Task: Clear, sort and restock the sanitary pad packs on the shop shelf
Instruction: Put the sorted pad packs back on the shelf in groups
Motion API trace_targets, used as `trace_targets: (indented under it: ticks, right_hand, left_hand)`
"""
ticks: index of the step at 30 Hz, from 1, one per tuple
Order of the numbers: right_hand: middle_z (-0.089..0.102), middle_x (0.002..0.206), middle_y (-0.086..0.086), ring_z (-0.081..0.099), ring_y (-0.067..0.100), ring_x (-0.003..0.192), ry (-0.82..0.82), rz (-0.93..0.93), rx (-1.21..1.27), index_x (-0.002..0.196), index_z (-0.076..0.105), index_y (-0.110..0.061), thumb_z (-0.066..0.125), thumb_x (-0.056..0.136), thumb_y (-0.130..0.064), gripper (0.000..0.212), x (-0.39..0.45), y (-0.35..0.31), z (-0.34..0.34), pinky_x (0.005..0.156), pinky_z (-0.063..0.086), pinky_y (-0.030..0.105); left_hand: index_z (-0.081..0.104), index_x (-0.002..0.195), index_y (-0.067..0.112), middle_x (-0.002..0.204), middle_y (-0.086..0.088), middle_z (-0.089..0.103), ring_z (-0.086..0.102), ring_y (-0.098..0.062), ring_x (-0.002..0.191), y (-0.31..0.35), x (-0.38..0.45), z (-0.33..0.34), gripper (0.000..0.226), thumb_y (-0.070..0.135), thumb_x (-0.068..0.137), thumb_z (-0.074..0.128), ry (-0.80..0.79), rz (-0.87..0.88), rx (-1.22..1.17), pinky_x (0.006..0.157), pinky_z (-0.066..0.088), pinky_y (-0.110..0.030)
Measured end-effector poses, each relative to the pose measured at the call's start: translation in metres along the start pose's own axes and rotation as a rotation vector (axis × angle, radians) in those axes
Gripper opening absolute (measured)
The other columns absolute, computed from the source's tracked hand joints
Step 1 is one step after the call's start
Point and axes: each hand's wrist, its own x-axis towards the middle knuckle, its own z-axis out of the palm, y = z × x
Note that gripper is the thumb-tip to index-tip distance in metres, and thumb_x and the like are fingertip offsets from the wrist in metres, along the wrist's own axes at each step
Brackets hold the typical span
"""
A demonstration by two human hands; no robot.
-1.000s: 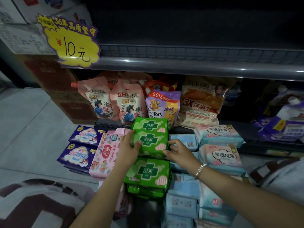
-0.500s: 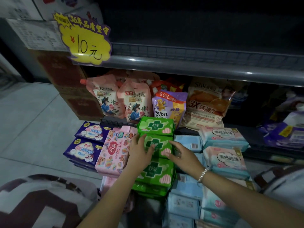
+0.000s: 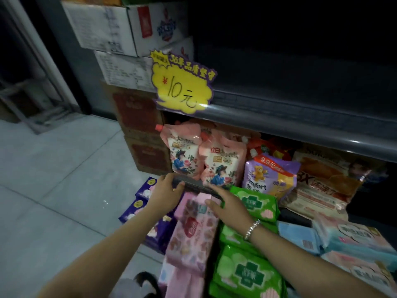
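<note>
A pink sanitary pad pack [image 3: 193, 231] stands on its end in a row between purple packs [image 3: 142, 204] and green packs [image 3: 255, 203]. My left hand [image 3: 166, 195] lies at its upper left corner, with the fingers reaching to the dark shelf rail [image 3: 194, 186]. From the right, my right hand [image 3: 228, 207] rests across the pack's top edge with straight fingers. More green packs [image 3: 247, 274] stand in front of it. Light blue packs [image 3: 298, 235] and pink-and-blue packs [image 3: 354, 237] are on the right.
Detergent refill pouches [image 3: 206, 158] stand on the low shelf behind the rail. A yellow price sign [image 3: 182, 82] hangs from the upper shelf edge [image 3: 300, 123]. Cardboard boxes [image 3: 133, 117] are stacked at the left. Grey tiled floor [image 3: 53, 179] lies further left.
Both hands have left the stack of green packs and moved left to the top of the pink pack. The camera has swung left and closer.
</note>
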Motion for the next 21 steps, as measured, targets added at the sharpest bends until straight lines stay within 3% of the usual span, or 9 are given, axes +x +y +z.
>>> trace_targets:
  ticks: [4,8,12,16,21]
  right_hand:
    - [0.049,0.144,0.0,0.047,0.012,0.13,-0.073,0.023,0.003,0.145,0.04,-0.03,0.058,0.095,-0.034,0.053,0.051,-0.015,0.032,0.097,0.038,0.018]
    - [0.05,0.143,0.0,0.048,0.013,0.128,-0.146,0.061,-0.041,0.143,0.043,-0.027,0.055,0.096,-0.039,0.051,0.093,-0.014,0.059,0.097,0.038,0.021]
    - [0.051,0.141,-0.003,0.051,0.01,0.123,-0.23,0.114,-0.093,0.142,0.046,-0.026,0.055,0.095,-0.042,0.05,0.13,-0.008,0.074,0.088,0.038,0.016]
    - [0.05,0.142,0.0,0.05,0.016,0.126,-0.36,0.185,-0.207,0.141,0.047,-0.023,0.055,0.093,-0.047,0.054,0.164,0.006,0.089,0.098,0.041,0.025]
    - [0.051,0.142,0.004,0.051,0.017,0.126,-0.434,0.254,-0.284,0.141,0.047,-0.015,0.062,0.091,-0.043,0.059,0.193,0.03,0.101,0.095,0.04,0.022]
  left_hand:
    - [0.044,0.139,0.012,0.137,-0.015,0.041,0.048,-0.027,0.123,-0.044,0.04,-0.017,0.045,0.031,0.099,0.05,-0.096,-0.022,0.068,0.101,0.037,-0.033]
    - [0.044,0.139,0.015,0.139,-0.011,0.042,0.046,-0.025,0.125,-0.086,0.072,-0.01,0.046,0.035,0.099,0.049,-0.13,-0.018,0.097,0.102,0.035,-0.031]
    - [0.045,0.138,0.015,0.143,-0.011,0.039,0.04,-0.028,0.131,-0.117,0.097,0.013,0.047,0.036,0.097,0.05,-0.12,-0.049,0.074,0.108,0.033,-0.041]
    - [0.047,0.137,0.021,0.143,-0.005,0.038,0.037,-0.028,0.133,-0.143,0.114,0.032,0.046,0.039,0.095,0.053,-0.108,-0.042,0.095,0.108,0.031,-0.052]
    - [0.035,0.145,0.029,0.156,-0.003,0.019,0.016,-0.026,0.143,-0.168,0.111,0.054,0.058,0.049,0.093,0.052,-0.127,0.028,0.216,0.118,0.01,-0.045]
